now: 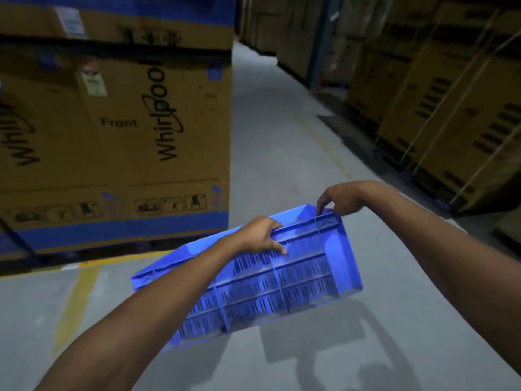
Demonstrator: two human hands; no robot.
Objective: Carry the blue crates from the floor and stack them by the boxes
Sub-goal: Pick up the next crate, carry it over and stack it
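Observation:
I hold one blue slotted plastic crate (282, 280) tilted in the air above the grey floor, its ribbed side facing me. My left hand (260, 235) grips the near long rim, fingers curled over the edge. My right hand (339, 200) grips the far right corner of the rim. Large brown cardboard boxes (112, 122) printed "Whirlpool" stand stacked just ahead to the left, the crate's left end close to their base.
Yellow floor lines (76, 300) run along the base of the left boxes. More strapped cardboard boxes (439, 114) line the right side. A grey aisle (282, 131) runs forward between the two rows. My shadow falls on the floor below the crate.

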